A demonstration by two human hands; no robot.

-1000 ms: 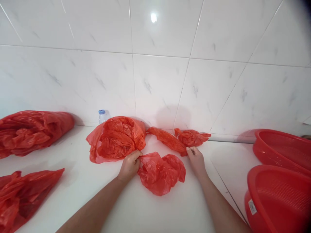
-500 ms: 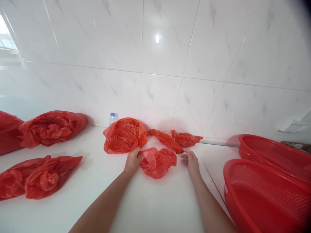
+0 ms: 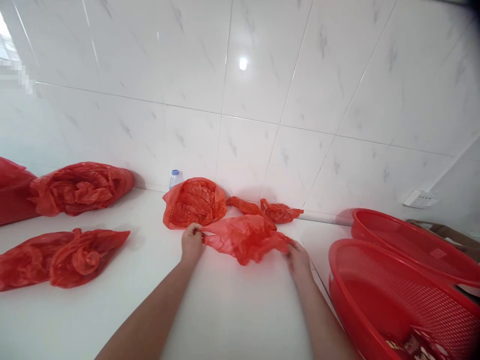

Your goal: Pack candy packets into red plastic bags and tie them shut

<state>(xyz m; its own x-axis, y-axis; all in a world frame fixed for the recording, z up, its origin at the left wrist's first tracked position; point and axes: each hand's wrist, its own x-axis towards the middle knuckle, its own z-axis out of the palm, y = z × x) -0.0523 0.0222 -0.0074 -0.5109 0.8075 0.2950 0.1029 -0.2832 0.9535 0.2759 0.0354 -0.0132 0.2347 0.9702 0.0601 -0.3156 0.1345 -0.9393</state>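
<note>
A thin red plastic bag (image 3: 243,239) is stretched sideways between my two hands, just above the white table. My left hand (image 3: 192,245) pinches its left end, where narrow handle strips show. At the other end, my right hand (image 3: 298,257) is closed on the bag's right edge, slightly blurred. Behind the held bag lies a bundle of crumpled red bags (image 3: 195,202). Beside that bundle, against the wall, are a narrow twisted red bag (image 3: 243,206) and another small crumpled red bag (image 3: 282,212).
Two red plastic baskets (image 3: 375,250) stand at the right, the nearer one with some packets inside. More red bag bundles (image 3: 84,187) and twisted bags (image 3: 88,257) lie at the left. A clear bottle (image 3: 174,178) with a blue cap stands by the tiled wall (image 3: 187,145).
My right hand, which was apart from the bag, now grips its right end. The bag has gone from a crumpled bunch to being pulled out wide. The view has shifted a little right.
</note>
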